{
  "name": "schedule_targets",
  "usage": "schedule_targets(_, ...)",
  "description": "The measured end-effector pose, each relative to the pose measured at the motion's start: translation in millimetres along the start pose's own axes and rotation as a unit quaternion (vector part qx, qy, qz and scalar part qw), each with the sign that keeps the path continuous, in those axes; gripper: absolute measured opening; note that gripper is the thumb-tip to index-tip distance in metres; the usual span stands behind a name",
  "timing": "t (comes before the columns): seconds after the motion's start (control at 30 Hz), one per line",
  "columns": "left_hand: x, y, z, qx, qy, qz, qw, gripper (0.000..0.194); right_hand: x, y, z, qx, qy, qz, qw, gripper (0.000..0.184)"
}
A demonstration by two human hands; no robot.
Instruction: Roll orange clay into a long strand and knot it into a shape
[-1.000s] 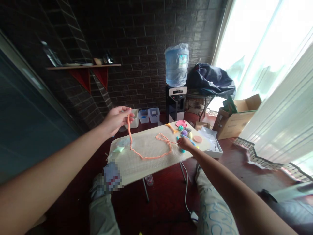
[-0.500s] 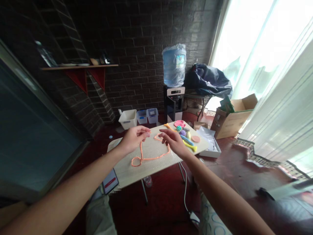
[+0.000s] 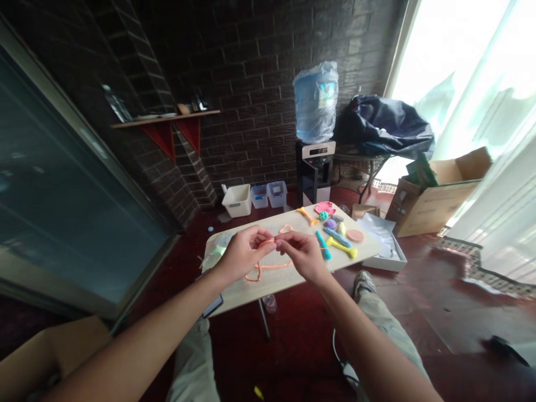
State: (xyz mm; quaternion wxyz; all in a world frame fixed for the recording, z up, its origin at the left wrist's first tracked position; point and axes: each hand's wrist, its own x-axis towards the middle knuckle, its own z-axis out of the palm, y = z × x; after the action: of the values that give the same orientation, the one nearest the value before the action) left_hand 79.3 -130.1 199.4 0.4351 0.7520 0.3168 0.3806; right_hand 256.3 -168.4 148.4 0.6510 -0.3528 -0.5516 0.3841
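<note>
A thin orange cord (image 3: 273,267) lies in a loose loop on the small table, with a small ring at its left end. One end rises between my fingertips above the tabletop. My left hand (image 3: 247,251) pinches this cord with thumb and fingers. Right beside it, fingertips nearly touching, my right hand (image 3: 300,252) is also closed in a pinch at the cord's end. The fingers hide part of the strand. Just past my right hand lie a teal stick (image 3: 323,245), a yellow bone-shaped piece (image 3: 341,247) and a blue stick (image 3: 337,238).
The pale table (image 3: 238,298) also bears a purple ball (image 3: 330,224), a pink dish (image 3: 325,208), an orange bone-shaped piece (image 3: 307,216) and a peach disc (image 3: 355,235). Behind stand a water dispenser (image 3: 314,173) and plastic bins (image 3: 237,200). A cardboard box (image 3: 435,195) stands right.
My hands have come together from apart, and my right fingers have closed at the cord. The view has shifted, so the teal stick now shows beside my right hand.
</note>
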Motion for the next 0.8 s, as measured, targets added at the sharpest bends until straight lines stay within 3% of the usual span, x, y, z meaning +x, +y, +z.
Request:
schedule_targets(0.17, -10, -4, 2.9, -0.029, 0.009, -0.026, 0.999, 0.022, -7, 2, 2, 0.007, -0.021, -0.013, 1.000, 0.027)
schedule_targets(0.33, -27, -41, 11.8, -0.077, 0.058, -0.068, 0.993, 0.019, -18, 27, 1, -0.016, -0.027, 0.003, 1.000, 0.022)
schedule_targets(0.47, -38, -72, 15.4, -0.118, 0.091, -0.088, 0.985, 0.021, -18, 32, 0, -0.145, -0.105, -0.035, 0.983, 0.012)
schedule_targets(0.57, -39, -82, 12.3, -0.155, 0.089, -0.103, 0.978, 0.022, -8, 22, 4, -0.234, -0.144, -0.064, 0.959, 0.014)
schedule_targets(0.7, -33, -91, 12.2, -0.199, 0.080, -0.106, 0.971, 0.023, 5, 18, 5, -0.312, -0.166, -0.062, 0.933, 0.017)
schedule_targets(0.8, -26, -108, 20.5, -0.259, 0.082, -0.105, 0.957, 0.024, 9, 33, -3, -0.345, -0.170, -0.042, 0.922, 0.017)
